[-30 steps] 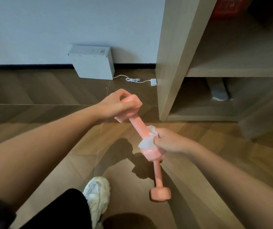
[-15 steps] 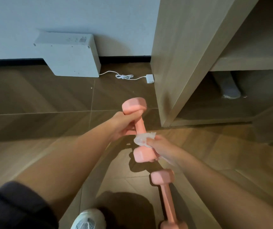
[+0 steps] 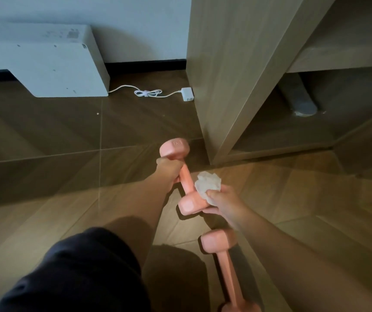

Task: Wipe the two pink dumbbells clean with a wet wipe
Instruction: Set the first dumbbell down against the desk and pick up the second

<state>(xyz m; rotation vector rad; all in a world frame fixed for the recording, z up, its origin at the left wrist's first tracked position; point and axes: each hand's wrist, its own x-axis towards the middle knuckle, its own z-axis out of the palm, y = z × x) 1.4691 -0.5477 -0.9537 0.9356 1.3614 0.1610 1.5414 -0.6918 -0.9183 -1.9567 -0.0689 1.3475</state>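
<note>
Holding wipe [image 3: 207, 185] against raised dumbbell [image 3: 186, 179], cabinet edge [image 3: 203, 118] just beyond

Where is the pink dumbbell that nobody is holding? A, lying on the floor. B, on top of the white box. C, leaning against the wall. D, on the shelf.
A: the loose dumbbell lies on the wooden floor low in the view, while the left hand grips the held dumbbell and the right hand holds the wet wipe.
</note>
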